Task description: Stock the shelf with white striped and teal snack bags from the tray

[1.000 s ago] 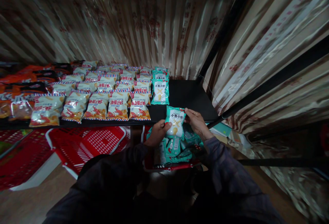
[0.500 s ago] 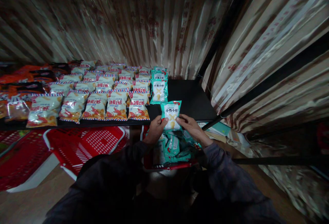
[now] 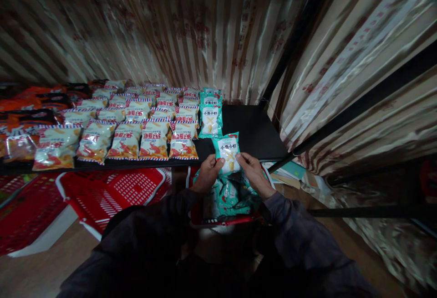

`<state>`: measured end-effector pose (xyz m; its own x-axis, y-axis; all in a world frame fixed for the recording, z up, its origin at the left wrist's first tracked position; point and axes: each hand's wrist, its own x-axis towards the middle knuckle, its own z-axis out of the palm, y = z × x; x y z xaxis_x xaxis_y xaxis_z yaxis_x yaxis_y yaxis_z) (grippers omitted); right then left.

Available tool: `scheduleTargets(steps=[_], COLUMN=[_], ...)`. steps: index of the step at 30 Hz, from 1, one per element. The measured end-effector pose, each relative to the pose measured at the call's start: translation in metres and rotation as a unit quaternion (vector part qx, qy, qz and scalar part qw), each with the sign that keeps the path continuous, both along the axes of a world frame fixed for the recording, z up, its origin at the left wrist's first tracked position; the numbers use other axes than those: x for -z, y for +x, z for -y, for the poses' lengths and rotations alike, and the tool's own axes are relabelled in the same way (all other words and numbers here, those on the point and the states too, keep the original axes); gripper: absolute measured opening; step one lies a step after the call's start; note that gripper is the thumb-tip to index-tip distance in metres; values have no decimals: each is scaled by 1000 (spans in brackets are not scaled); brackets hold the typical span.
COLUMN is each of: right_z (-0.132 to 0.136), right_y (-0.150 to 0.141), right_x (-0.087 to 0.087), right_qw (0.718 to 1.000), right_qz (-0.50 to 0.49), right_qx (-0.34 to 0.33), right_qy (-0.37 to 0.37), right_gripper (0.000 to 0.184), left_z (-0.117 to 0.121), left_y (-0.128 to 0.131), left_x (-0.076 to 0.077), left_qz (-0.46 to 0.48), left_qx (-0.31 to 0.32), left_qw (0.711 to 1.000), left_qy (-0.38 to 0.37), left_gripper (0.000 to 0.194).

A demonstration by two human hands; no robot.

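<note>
left hand (image 3: pixel 209 173): from my remote seat i see it gripping the left edge of the green packet (image 3: pixel 228 154), thumb in front; the fingers behind are mostly hidden.
right hand (image 3: pixel 255 175): pinching the packet's right edge.
green packet: held between both hands at the shelf's front edge, printed face showing; i cannot tell whether it touches the shelf. if one thumb slackens, i judge it could twist loose.
red basket (image 3: pixel 235 220): below the hands, with loose green packets (image 3: pixel 229 195) inside; a slip would probably end there.
green row (image 3: pixel 210 121): just beyond the held packet; too hard a push forward could shove its front packet askew.
black shelf (image 3: pixel 249 129): looks smooth, so packets may slide.
white-and-orange packets (image 3: pixel 153 141): left of the green row; a leftward drift could topple some.
</note>
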<state>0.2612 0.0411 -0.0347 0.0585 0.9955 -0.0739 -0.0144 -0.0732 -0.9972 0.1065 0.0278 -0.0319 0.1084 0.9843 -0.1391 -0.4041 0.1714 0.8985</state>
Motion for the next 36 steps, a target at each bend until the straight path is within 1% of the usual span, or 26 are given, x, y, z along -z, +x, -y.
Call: scheduleTargets(steps=[4,10,14,18,20,25,30,32,36], right_z=[-1,-1,0,1,1,1,-1,-2,-6], right_y=[0,0,0,1,1,-1,0,1,4], right_x=[3,3,1,-2,-5,-10,-8,-6,-2], right_qw=[999,998,998,998,998,998,998,998,998], right_qz=[22,-6,-3,2,0,2,-1,-9,-27], right_qx=[36,63,66,58,56,60,58,56,53], right_qy=[11,2,0,-9,-14,-7,-8,-6,-1], right_gripper=[48,46,47,48,48,47,47,46,45], left_z=[1,-2,-3,-4,-4,-3,-5,-7,-11], left_y=[-1,-2,-4,-5,-4,-2,-2,-2,-1], left_x=[0,0,0,0,1,-2,-3,-2,2], left_qz=[-2,-14,-72,-131,-141,-154,-181,-171,-133], left_qx=[6,5,-21,-38,-39,-55,-67,-75,-80], left_qw=[1000,1000,997,990,989,984,975,976,983], left_qy=[-4,-5,-2,23,31,72,110,110,93], left_gripper=[54,59,66,72,70,55,43,41,44])
